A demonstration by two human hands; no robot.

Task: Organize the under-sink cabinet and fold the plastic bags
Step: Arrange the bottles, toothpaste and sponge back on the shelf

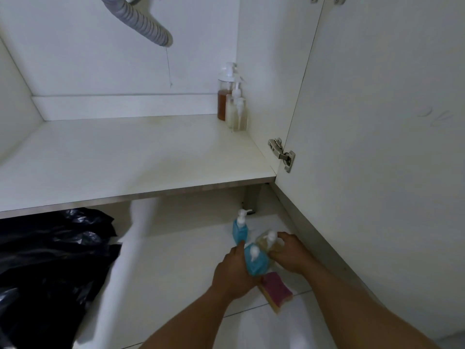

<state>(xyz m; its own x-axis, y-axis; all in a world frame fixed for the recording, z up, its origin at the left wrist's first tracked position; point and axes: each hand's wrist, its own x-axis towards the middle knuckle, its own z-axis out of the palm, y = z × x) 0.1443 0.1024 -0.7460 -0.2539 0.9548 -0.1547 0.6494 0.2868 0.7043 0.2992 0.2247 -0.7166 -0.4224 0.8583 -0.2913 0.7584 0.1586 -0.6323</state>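
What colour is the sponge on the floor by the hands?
The sponge is pink on top and yellow underneath; the head view shows it.

Black plastic bags [50, 260] crumpled at left; blue btl [255, 265] & amber btl [262, 240] side by side, right.

The grey hose [141, 20] is cut off by the top edge, the black plastic bags [50, 268] by the left edge. The sponge [278, 289] is half covered by the left hand [234, 273], whose fingers are hidden behind the gripped nearer blue bottle [255, 261]. The amber bottle [264, 241] is partly masked by the right hand [289, 253]. A white streak [130, 248], lower centre-left, is blurred beyond identification.
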